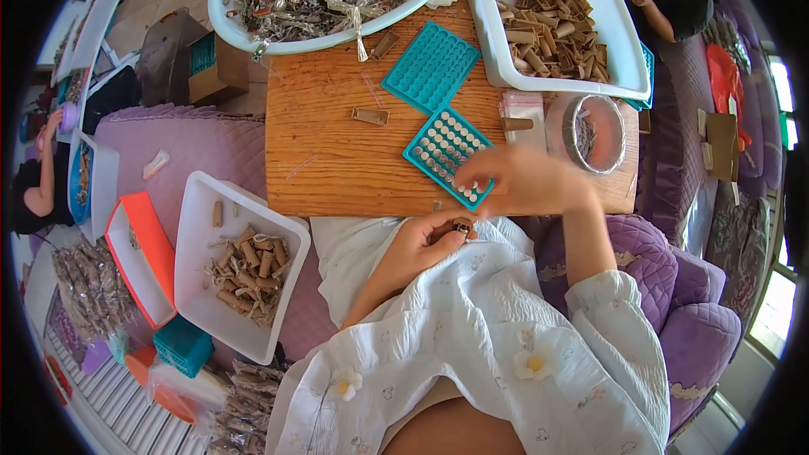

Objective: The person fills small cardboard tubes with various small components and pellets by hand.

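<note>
My left hand [421, 244] is closed in my lap at the table's front edge, with a small brown piece [462, 228] between thumb and fingers; its exact kind is too small to tell. My right hand [531, 181] reaches over the near right corner of a teal compartment tray [415, 152], its fingertips close to the small whitish round pieces [444, 145] that sit in rows there. Motion smears those fingers, so whether they grip anything is unclear. A second teal tray [431, 66], with bare pockets, lies just beyond the first.
Small brown cardboard pieces [552, 25] fill a white bin at the back right. A pale basin [244, 38] of plastic-wrapped bundles stands at the back. Near it lies an open brown piece [370, 116]. A clear tape roll [594, 133] is at right, a white bin [190, 286] of tubes at left.
</note>
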`<state>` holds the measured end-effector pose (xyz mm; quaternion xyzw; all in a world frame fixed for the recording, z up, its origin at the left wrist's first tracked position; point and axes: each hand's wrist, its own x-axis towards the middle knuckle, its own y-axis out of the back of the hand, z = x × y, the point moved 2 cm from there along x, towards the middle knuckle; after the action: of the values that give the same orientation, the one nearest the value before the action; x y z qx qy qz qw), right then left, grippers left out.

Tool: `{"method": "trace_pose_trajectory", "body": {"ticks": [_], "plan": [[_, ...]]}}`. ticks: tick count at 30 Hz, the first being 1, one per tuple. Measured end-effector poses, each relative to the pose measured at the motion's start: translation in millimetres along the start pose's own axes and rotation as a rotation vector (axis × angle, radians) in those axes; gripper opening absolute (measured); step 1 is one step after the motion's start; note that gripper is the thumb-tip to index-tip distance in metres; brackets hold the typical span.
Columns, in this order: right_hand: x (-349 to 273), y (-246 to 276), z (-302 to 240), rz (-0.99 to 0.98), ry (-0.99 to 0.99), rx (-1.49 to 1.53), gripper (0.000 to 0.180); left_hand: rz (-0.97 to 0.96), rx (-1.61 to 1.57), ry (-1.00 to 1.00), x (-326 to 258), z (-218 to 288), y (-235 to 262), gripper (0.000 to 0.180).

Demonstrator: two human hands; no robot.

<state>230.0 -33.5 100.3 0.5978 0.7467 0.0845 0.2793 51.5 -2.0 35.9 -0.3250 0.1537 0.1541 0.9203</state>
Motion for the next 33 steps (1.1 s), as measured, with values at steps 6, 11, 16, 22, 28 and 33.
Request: {"method": "trace_pose_trajectory", "body": {"ticks": [6,11,16,22,28,33], "plan": [[19,131,71,0.924,-0.234,-0.443,0.018,0.109,-0.128,-0.014,7,-8,7,0.023],[45,154,113,0.617,-0.352,-0.583,0.023,0.229,-0.195,-0.079,9,-11,14,0.028],[43,150,110,0.549,-0.4,-0.548,0.021,0.32,-0.252,-0.126,9,-13,22,0.033],[9,145,87,0.981,-0.363,-0.568,0.023,0.391,-0.431,-0.27,7,1,24,0.034],[-15,75,37,1.06,-0.085,0.126,0.021,0.396,-0.499,-0.401,5,16,25,0.035],[15,-38,-5,0.783,-0.004,0.396,0.016,0.423,-0.528,-0.542,-1,27,26,0.031]]}}
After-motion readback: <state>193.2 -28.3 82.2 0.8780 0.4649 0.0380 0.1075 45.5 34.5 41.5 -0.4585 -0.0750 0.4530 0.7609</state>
